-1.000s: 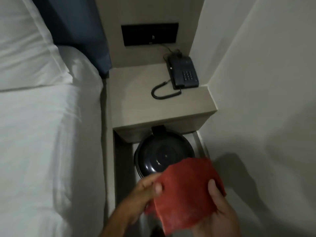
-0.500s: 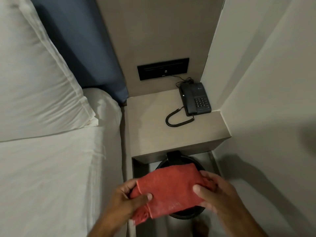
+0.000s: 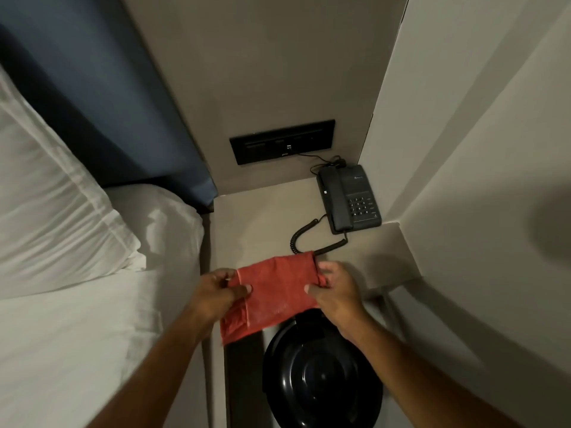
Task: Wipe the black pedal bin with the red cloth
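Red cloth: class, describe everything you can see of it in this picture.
The red cloth looks like soft, slightly textured fabric, folded over on itself, with a paler edge showing near its left side. It is held up in the air between the left hand and the right hand, each pinching one end. Its lower left corner hangs loose. It sits above the black pedal bin, not touching it.
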The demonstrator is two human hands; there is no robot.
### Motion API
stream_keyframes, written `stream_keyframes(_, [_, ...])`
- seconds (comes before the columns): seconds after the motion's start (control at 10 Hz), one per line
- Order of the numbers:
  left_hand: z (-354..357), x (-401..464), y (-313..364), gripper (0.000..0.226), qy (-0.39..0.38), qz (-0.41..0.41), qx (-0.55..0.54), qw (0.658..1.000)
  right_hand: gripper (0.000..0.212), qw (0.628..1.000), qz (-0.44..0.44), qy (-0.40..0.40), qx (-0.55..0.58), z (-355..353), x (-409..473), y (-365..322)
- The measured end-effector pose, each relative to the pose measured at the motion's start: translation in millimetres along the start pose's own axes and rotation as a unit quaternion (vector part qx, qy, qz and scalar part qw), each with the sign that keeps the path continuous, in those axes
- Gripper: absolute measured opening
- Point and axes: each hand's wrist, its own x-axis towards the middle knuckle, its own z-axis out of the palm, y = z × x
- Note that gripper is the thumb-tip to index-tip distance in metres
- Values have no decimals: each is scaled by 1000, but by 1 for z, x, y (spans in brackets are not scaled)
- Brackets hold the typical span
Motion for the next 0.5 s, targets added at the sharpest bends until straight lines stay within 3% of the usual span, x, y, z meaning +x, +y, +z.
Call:
stream_keyframes(0.2, [8, 99, -11, 49, 75, -23, -50, 996, 40, 998, 25, 51, -41, 49, 79, 17])
stream_keyframes(0.3, [3, 112, -20, 67, 52, -1, 54, 997, 42, 997, 51, 19, -59, 65, 94, 28])
stream_keyframes(0.4, [-2, 96, -18, 42, 9, 45, 188, 981, 45, 992, 77, -16, -97, 69, 87, 37])
stream_keyframes(0.5, [-9, 67, 1, 41, 26, 112, 280, 953, 14, 981, 88, -1, -172, 61, 65, 24])
